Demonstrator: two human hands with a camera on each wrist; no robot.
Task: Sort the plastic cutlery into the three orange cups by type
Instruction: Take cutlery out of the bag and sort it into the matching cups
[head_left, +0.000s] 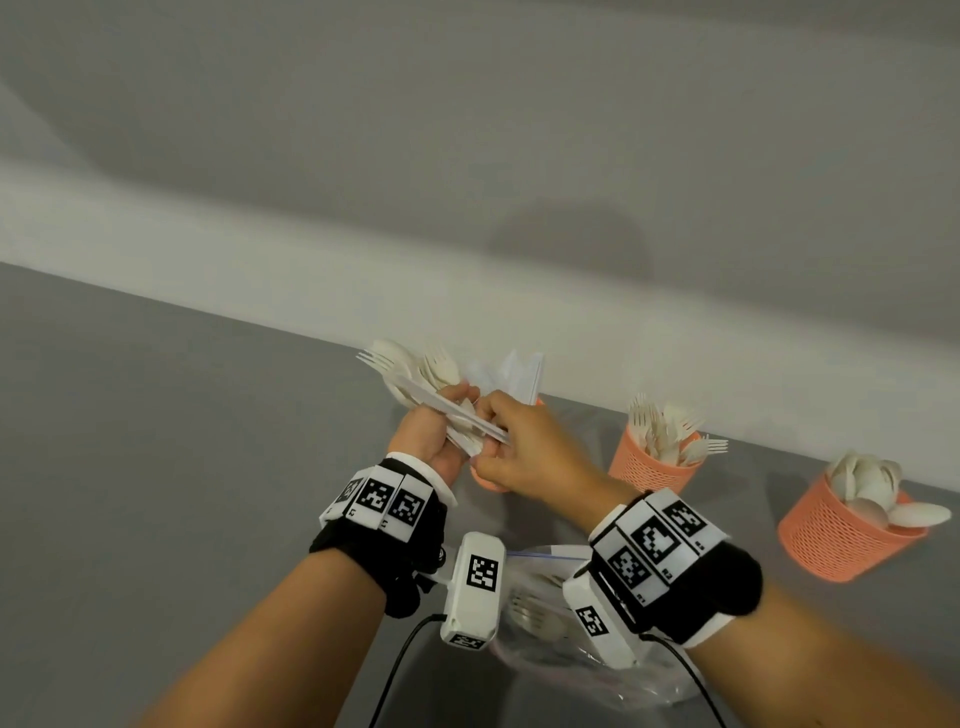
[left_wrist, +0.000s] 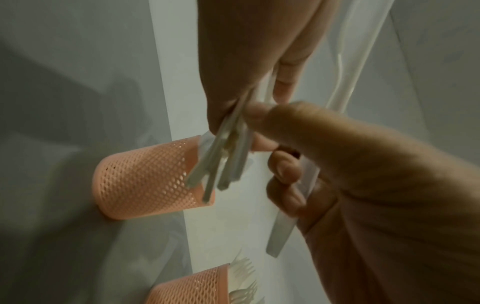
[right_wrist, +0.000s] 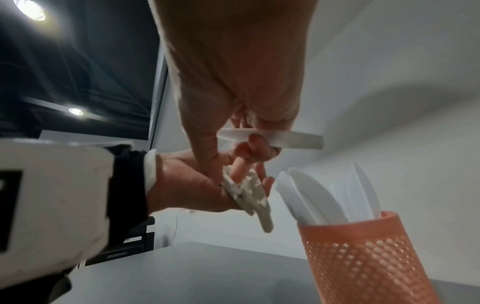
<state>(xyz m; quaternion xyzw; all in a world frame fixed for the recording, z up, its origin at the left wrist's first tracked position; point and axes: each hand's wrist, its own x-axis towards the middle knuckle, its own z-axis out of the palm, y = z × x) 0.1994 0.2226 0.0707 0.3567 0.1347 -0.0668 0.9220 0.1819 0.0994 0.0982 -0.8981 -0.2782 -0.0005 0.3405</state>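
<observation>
In the head view the grey bench (head_left: 156, 467) is open at lower left. At centre, the left hand (head_left: 436, 441) grips a mixed bundle of white plastic cutlery (head_left: 415, 374); the right hand (head_left: 524, 452) pinches one white plastic knife (head_left: 457, 410) from it. Behind the hands stands the orange mesh cup with knives (right_wrist: 363, 257); to the right, near the wall edge, the orange mesh cup with forks (head_left: 649, 462) and the orange mesh cup with spoons (head_left: 841, 535).

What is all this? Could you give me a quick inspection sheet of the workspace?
Surface: grey table, against a white wall.
Job's things: knife cup, fork cup, spoon cup.
Clutter: clear plastic bag with some cutlery.
Grips: left hand holds a mixed cutlery bundle; right hand pinches a knife from it.
Cables: black wrist-camera cables.
Surroundings: ceiling lights.
</observation>
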